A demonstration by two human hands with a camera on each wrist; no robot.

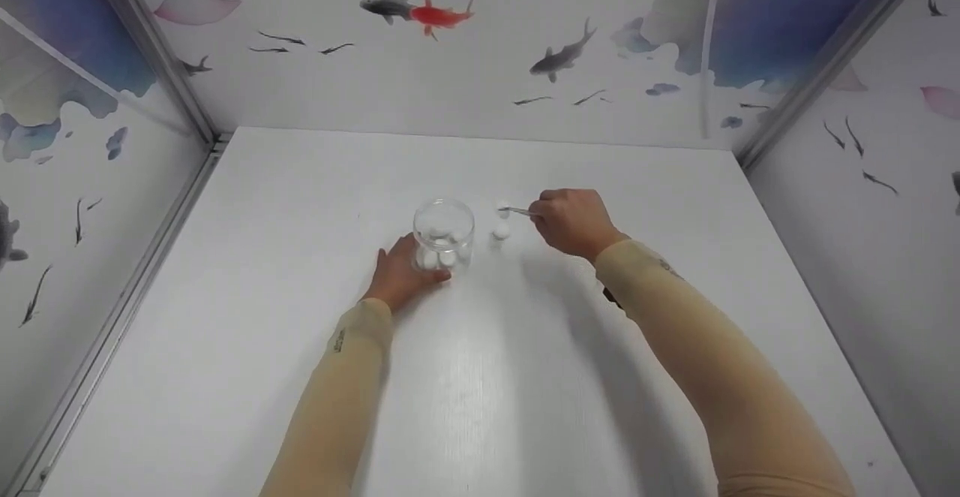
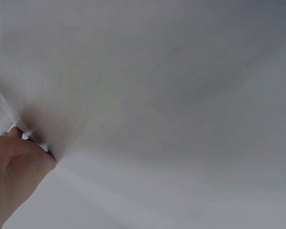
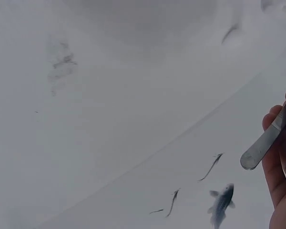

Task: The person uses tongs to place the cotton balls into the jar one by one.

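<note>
A clear round jar point(image 1: 472, 228) stands on the table with several white cotton balls point(image 1: 446, 258) inside. My left hand point(image 1: 400, 275) grips its lower left side, thumb across the front; in the left wrist view the hand point(image 2: 19, 164) shows at the lower left against the jar's edge. To the right of the jar, my right hand point(image 1: 574, 219) pinches metal tweezers point(image 1: 519, 212) that point left. Their tips overlap a small white ball point(image 1: 504, 203). Another white ball point(image 1: 500, 233) lies just in front of it. The tweezers' rounded rear end point(image 3: 257, 152) sticks out of the hand.
The white table point(image 1: 465, 422) meets a back wall point(image 1: 480, 91) printed with fish and petals. Printed panels also close off the left and right sides, with metal posts point(image 1: 180, 69) at the corners.
</note>
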